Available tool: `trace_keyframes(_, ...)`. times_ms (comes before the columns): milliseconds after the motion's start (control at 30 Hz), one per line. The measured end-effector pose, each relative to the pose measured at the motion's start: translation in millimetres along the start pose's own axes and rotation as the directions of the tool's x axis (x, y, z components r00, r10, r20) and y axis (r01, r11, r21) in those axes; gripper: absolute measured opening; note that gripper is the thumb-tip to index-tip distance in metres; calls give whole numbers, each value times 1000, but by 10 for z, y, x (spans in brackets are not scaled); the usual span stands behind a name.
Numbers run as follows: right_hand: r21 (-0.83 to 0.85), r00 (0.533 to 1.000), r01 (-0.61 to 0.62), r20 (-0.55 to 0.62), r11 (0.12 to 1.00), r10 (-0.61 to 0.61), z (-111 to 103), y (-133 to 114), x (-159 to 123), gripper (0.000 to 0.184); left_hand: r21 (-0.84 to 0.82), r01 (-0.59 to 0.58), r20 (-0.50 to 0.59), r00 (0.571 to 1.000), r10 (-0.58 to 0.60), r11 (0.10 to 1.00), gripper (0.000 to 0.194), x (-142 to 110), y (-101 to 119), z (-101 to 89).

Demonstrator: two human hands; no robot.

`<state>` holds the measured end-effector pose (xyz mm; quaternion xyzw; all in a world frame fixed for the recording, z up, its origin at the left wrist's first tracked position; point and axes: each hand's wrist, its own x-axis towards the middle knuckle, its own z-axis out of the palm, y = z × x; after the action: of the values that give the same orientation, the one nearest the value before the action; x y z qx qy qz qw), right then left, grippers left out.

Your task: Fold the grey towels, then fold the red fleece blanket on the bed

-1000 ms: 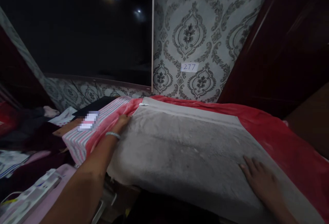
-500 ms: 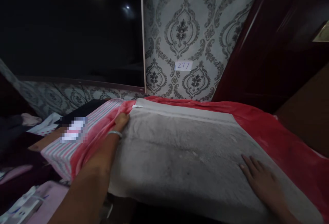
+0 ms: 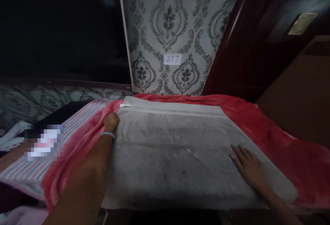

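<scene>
A grey, fuzzy towel (image 3: 165, 142) with a paler band along its far end lies spread over a red blanket (image 3: 278, 149). A small white tag (image 3: 125, 105) sticks out at its far left corner. My left hand (image 3: 111, 120), below a bracelet (image 3: 107, 134), is closed at the towel's left edge, its fingertips hidden. On the right part of the towel my right hand (image 3: 250, 166) lies flat, fingers spread, holding nothing.
Striped cloth (image 3: 28, 170) lies under the blanket on the left. Behind stand a dark television screen (image 3: 62, 32), patterned wallpaper with a paper marked 277 (image 3: 172, 59), and a dark red door (image 3: 260, 39). A brown panel (image 3: 296, 90) is at the right.
The view has shifted, so the wall and towel sit further left in it. Both hands keep about the same places on the towel, which looks unchanged.
</scene>
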<state>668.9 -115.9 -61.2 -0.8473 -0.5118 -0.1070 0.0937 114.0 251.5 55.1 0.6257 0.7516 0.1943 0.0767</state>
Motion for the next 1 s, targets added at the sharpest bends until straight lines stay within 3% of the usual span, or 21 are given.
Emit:
trace_keyframes(100,-30,997,-32,67,999,34,-105,-70,34,63,68,9,-21,1000,-8,998,41,-76,191,-128)
trace_keyframes(167,-30,992,-68,106,997,71,-192,-180,109,59,95,-99,-49,993,104,991,53,-186,358,-169)
trace_keyframes(233,-8,991,-79,111,997,79,-284,-383,239,58,124,-281,-14,959,284,952,62,-339,527,-135)
trace_keyframes(300,33,993,-14,118,999,10,-364,-675,408,57,159,-442,107,896,430,883,64,-510,666,-28)
trace_keyframes(367,86,986,66,144,994,-78,-416,-990,587,58,203,-508,224,856,465,837,65,-665,749,113)
trace_keyframes(467,127,954,203,199,971,-225,-413,-1251,812,60,260,-510,273,853,444,820,65,-801,757,290)
trace_keyframes(567,91,948,214,221,973,-229,-343,-1014,952,60,267,-521,252,850,463,811,66,-799,699,369)
trace_keyframes(667,3,972,-4,234,1000,3,-291,-395,979,60,258,-542,231,838,494,800,67,-731,659,397)
trace_keyframes(800,-80,926,-261,261,962,273,-304,310,884,62,251,-539,221,840,495,804,68,-674,645,431)
trace_keyframes(867,-88,918,-285,262,954,298,-328,446,838,63,242,-542,207,839,503,805,69,-675,647,441)
trace_keyframes(1000,-76,921,-270,271,960,281,-379,456,771,64,222,-561,173,828,534,798,67,-728,689,403)
